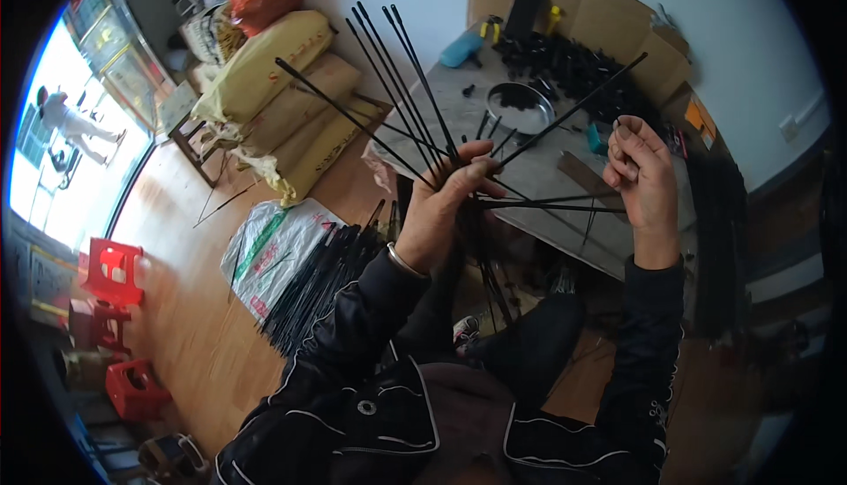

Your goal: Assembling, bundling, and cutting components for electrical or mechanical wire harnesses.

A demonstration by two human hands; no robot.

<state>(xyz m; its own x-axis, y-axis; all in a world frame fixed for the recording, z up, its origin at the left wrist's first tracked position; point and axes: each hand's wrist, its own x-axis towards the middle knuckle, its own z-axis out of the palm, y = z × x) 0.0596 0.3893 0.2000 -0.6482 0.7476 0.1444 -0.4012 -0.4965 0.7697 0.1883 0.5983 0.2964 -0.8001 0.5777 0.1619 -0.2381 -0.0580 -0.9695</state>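
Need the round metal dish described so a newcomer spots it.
Find the grey table with upright cardboard along its far side. At the near-left edge of the heap of small black parts sits a shallow metal dish. It is the only round, silvery thing there, with dark pieces inside.

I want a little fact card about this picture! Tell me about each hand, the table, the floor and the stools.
Left hand: the person's left hand grips a splayed bunch of long, thin black rods
Right hand: the person's right hand is raised, fingers bent; can't tell if it pinches anything
Table: grey tabletop with a round silvery metal dish and a heap of small black parts
Floor: more thin black rods on a white plastic sheet
Stools: red plastic stools at the left
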